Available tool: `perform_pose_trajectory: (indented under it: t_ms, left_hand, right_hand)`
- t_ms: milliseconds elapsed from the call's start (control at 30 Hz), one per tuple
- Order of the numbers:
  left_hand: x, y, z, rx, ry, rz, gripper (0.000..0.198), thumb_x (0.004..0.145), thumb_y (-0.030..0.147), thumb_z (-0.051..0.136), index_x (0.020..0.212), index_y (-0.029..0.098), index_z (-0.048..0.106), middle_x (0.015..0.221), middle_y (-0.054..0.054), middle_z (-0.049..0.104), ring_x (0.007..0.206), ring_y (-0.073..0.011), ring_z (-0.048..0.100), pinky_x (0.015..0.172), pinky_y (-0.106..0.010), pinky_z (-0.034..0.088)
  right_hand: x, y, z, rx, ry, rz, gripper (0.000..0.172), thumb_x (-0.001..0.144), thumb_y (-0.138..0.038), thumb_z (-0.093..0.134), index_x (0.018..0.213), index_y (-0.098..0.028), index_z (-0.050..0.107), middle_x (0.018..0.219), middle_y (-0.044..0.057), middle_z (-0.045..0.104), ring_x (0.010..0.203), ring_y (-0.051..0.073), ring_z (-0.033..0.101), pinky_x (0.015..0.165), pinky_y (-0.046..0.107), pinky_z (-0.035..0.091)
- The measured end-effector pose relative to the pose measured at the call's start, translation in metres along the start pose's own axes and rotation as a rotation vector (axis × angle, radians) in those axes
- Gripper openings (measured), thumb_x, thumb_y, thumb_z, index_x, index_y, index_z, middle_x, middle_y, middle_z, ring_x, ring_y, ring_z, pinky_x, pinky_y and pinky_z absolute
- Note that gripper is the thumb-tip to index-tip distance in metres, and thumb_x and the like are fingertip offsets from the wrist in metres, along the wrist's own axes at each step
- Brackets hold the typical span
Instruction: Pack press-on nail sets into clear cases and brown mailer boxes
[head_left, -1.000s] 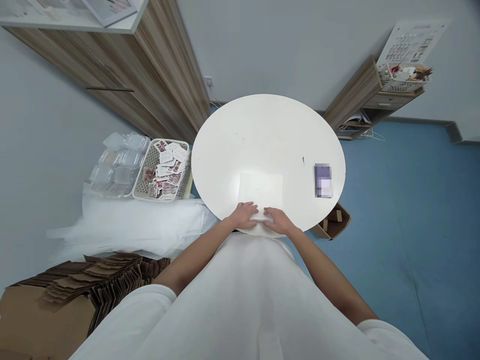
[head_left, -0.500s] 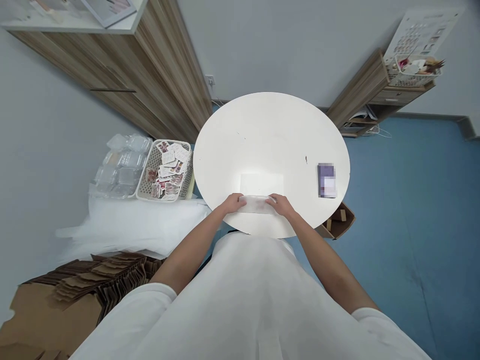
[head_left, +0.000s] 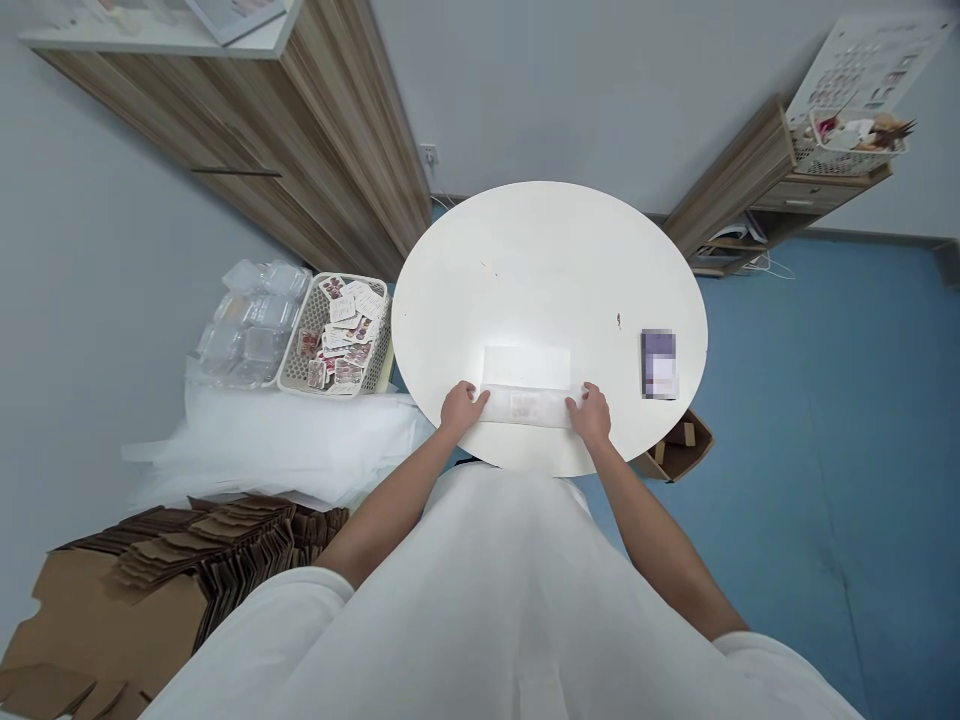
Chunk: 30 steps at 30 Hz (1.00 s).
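Note:
A round white table (head_left: 547, 250) stands in front of me. Near its front edge lies a white sheet (head_left: 527, 365) with a folded strip (head_left: 525, 405) along its near side. My left hand (head_left: 462, 408) presses on the strip's left end, fingers curled over it. At the strip's right end rests my right hand (head_left: 592, 412), its fingers curled over the edge in the same way. Both hands hold the strip down flat against the table.
A small purple and white card (head_left: 659, 364) lies at the table's right. Left of the table a mesh basket (head_left: 336, 335) holds several small packets, beside clear plastic trays (head_left: 244, 325). Flat cardboard pieces (head_left: 195, 555) are stacked at lower left. An open carton (head_left: 679, 445) sits under the table's right edge.
My hands have moved apart from the middle of the near edge to the two ends of the strip. The strip now lies stretched out flat and longer.

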<state>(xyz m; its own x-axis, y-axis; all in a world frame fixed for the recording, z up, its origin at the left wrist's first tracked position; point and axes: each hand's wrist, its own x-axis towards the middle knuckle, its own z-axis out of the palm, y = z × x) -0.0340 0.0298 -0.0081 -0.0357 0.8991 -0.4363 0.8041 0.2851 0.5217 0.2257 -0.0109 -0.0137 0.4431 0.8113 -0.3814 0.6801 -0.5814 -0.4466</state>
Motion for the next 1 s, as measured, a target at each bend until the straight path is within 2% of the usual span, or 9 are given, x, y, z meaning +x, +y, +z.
perform_pose_trajectory:
  t_ms: [67, 100, 200, 300, 433, 533, 700, 833, 1000]
  left_hand:
    - [-0.009, 0.005, -0.002, 0.056, 0.106, 0.139, 0.033, 0.079, 0.043, 0.046, 0.101, 0.019, 0.048, 0.098, -0.008, 0.054, 0.092, -0.0206, 0.051, 0.078, -0.032, 0.04]
    - [-0.014, 0.008, -0.002, 0.088, 0.101, 0.248, 0.033, 0.08, 0.041, 0.045, 0.104, 0.019, 0.047, 0.102, -0.008, 0.052, 0.097, -0.0213, 0.049, 0.083, -0.033, 0.038]
    - [-0.027, 0.02, 0.004, 0.195, -0.057, 0.54, 0.033, 0.081, 0.036, 0.045, 0.111, 0.022, 0.047, 0.115, -0.008, 0.048, 0.109, -0.0239, 0.043, 0.092, -0.038, 0.033]
    - [-0.033, 0.03, 0.015, 0.309, -0.18, 0.666, 0.039, 0.079, 0.032, 0.047, 0.117, 0.025, 0.045, 0.126, -0.008, 0.041, 0.117, -0.0267, 0.035, 0.096, -0.041, 0.028]
    - [-0.032, 0.033, 0.027, 0.409, -0.242, 0.696, 0.047, 0.077, 0.03, 0.049, 0.123, 0.027, 0.041, 0.131, -0.008, 0.037, 0.119, -0.0294, 0.033, 0.096, -0.043, 0.024]
    - [-0.032, 0.03, 0.031, 0.442, -0.247, 0.705, 0.053, 0.075, 0.029, 0.051, 0.126, 0.03, 0.037, 0.134, -0.008, 0.034, 0.119, -0.0303, 0.033, 0.096, -0.043, 0.023]
    - [-0.031, 0.026, 0.034, 0.488, -0.233, 0.727, 0.061, 0.072, 0.029, 0.056, 0.129, 0.03, 0.034, 0.136, -0.009, 0.032, 0.118, -0.0312, 0.033, 0.096, -0.044, 0.021]
    - [-0.031, 0.026, 0.035, 0.49, -0.236, 0.727, 0.062, 0.071, 0.028, 0.056, 0.129, 0.03, 0.034, 0.137, -0.009, 0.03, 0.119, -0.032, 0.032, 0.096, -0.045, 0.02]
    - [-0.031, 0.025, 0.036, 0.464, -0.256, 0.74, 0.061, 0.071, 0.029, 0.056, 0.128, 0.03, 0.034, 0.137, -0.009, 0.03, 0.119, -0.0315, 0.032, 0.096, -0.044, 0.021]
  right_hand:
    - [-0.013, 0.011, 0.002, 0.057, 0.011, -0.015, 0.06, 0.074, -0.04, 0.05, 0.127, -0.017, 0.035, 0.113, 0.012, 0.051, 0.105, 0.025, 0.048, 0.083, 0.035, 0.041]
    - [-0.019, 0.016, 0.004, 0.101, -0.003, -0.023, 0.061, 0.073, -0.04, 0.05, 0.127, -0.015, 0.034, 0.114, 0.014, 0.049, 0.104, 0.026, 0.049, 0.085, 0.036, 0.04]
    - [-0.032, 0.021, 0.014, 0.264, -0.061, -0.029, 0.062, 0.073, -0.039, 0.051, 0.128, -0.017, 0.033, 0.117, 0.014, 0.046, 0.098, 0.024, 0.052, 0.083, 0.035, 0.043]
    - [-0.032, 0.015, 0.022, 0.366, -0.078, -0.018, 0.064, 0.071, -0.037, 0.055, 0.128, -0.02, 0.032, 0.122, 0.013, 0.044, 0.103, 0.024, 0.051, 0.085, 0.035, 0.043]
    - [-0.019, 0.002, 0.024, 0.429, -0.092, 0.053, 0.069, 0.066, -0.036, 0.059, 0.127, -0.019, 0.033, 0.123, 0.014, 0.045, 0.108, 0.025, 0.049, 0.086, 0.036, 0.042]
    - [-0.012, -0.006, 0.018, 0.489, -0.142, 0.122, 0.068, 0.061, -0.037, 0.063, 0.122, -0.017, 0.038, 0.118, 0.015, 0.049, 0.104, 0.025, 0.051, 0.079, 0.034, 0.045]
    - [-0.012, -0.011, 0.007, 0.51, -0.281, 0.059, 0.037, 0.062, -0.04, 0.061, 0.091, -0.019, 0.053, 0.096, 0.007, 0.06, 0.081, 0.018, 0.058, 0.066, 0.028, 0.046]
    - [-0.013, -0.009, 0.009, 0.367, -0.202, 0.029, 0.033, 0.061, -0.041, 0.059, 0.086, -0.021, 0.05, 0.085, 0.003, 0.058, 0.073, 0.016, 0.055, 0.063, 0.028, 0.045]
    - [-0.013, -0.008, 0.013, 0.345, -0.138, 0.05, 0.013, 0.067, -0.032, 0.05, 0.073, -0.022, 0.046, 0.069, 0.0, 0.05, 0.059, 0.013, 0.048, 0.054, 0.027, 0.043]
